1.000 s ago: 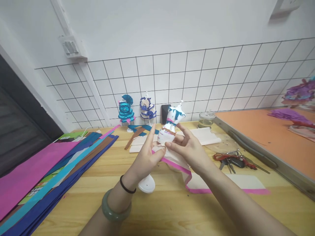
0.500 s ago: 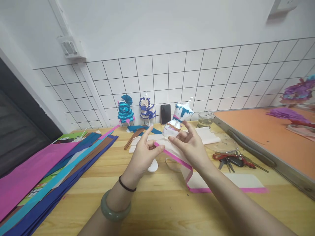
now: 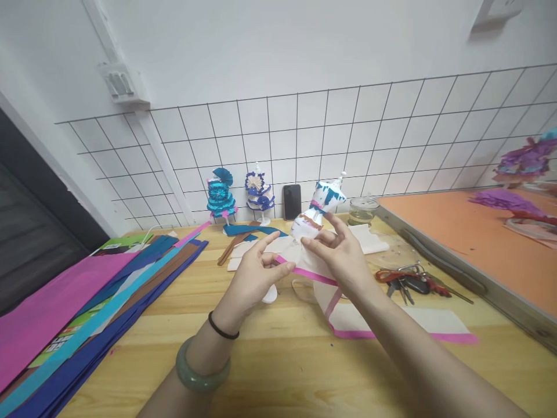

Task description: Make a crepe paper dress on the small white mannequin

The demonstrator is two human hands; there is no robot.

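Note:
My left hand [image 3: 256,270] pinches the end of a white crepe paper strip [image 3: 394,320] that has a pink edge. The strip runs rightward under my right wrist, folds over and trails along the table. My right hand [image 3: 342,252] is closed round the lower part of a small dress-form figure [image 3: 327,200], which leans to the right above the table. Patches of teal, pink and brown paper cover its white body. Below my left fingers, a white round base [image 3: 270,294] partly shows. The strip's end lies close against the figure's lower part.
Two decorated figures, one teal [image 3: 221,197] and one blue-and-white [image 3: 260,196], stand by the wall beside a phone [image 3: 292,202]. Coloured paper strips [image 3: 130,290] lie left. Keys [image 3: 411,283], a glass jar [image 3: 363,211] and an orange board [image 3: 470,232] are on the right.
The figure and my right hand have shifted slightly to the right. My left hand has moved slightly right too, still pinching the strip, whose hanging fold has swung a little left.

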